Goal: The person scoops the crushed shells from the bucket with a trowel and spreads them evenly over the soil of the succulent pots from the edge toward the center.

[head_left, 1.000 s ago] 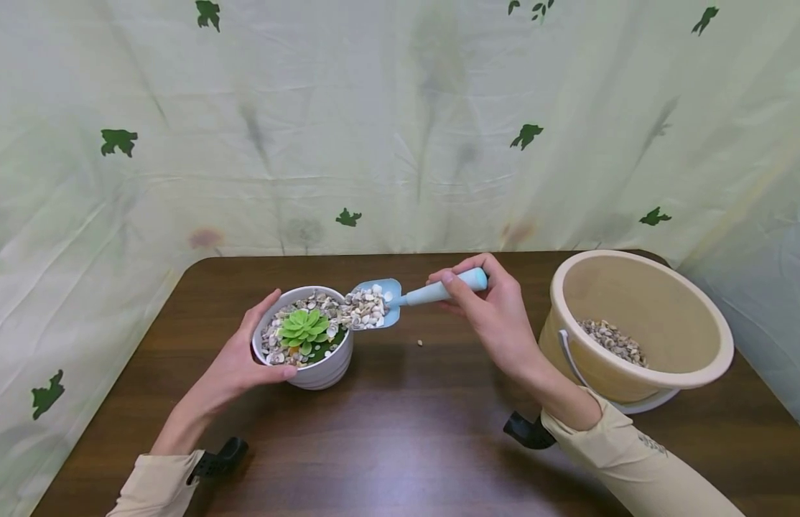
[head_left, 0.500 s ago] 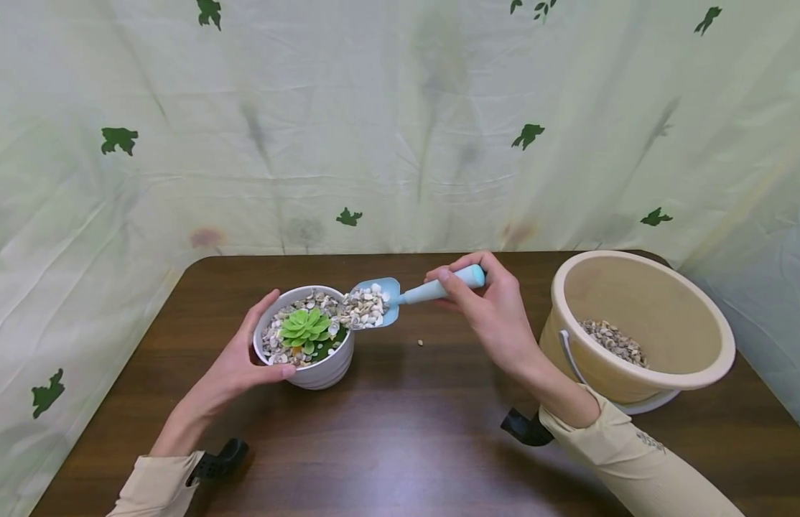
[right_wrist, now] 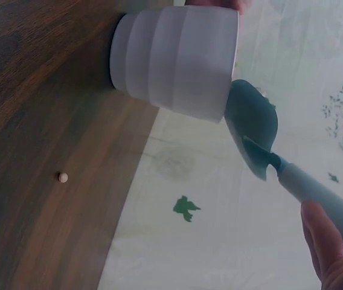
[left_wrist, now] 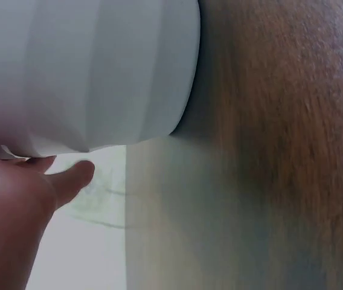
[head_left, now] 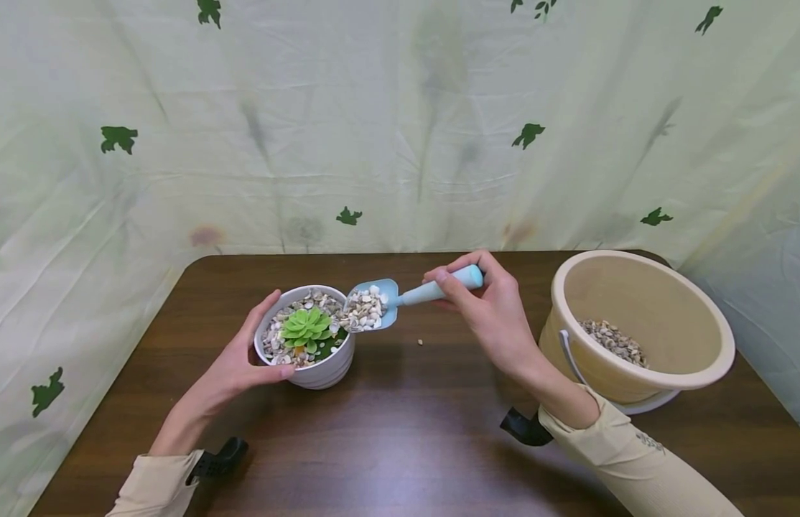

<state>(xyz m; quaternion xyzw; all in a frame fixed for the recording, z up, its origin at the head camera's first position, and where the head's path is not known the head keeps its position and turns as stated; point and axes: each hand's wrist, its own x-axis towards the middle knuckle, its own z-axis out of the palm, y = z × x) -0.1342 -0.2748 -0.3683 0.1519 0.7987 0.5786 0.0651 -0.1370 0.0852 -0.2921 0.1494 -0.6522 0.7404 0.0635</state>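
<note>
A white ribbed flower pot [head_left: 321, 375] stands upright on the table, holding a green succulent [head_left: 307, 328] among pale pebbles; a dark green patch shows at its near right. My left hand [head_left: 235, 362] grips the pot from the left, thumb at the near rim and fingers round the far side. In my right hand [head_left: 493, 312] I hold a light blue trowel [head_left: 390, 296] by its handle. Its blade is loaded with pebbles [head_left: 366, 307] and its tip sits at the pot's right rim. The right wrist view shows the blade's underside against the rim.
A beige bucket [head_left: 639, 301] with pebbles at its bottom and a lowered grey handle stands at the table's right. One loose pebble [head_left: 420, 342] lies on the brown table [head_left: 387, 445]. A leaf-patterned cloth [head_left: 400, 129] hangs behind.
The trowel and my right hand have shifted very slightly left. My left hand keeps its grip on the pot, and the bucket has not moved.
</note>
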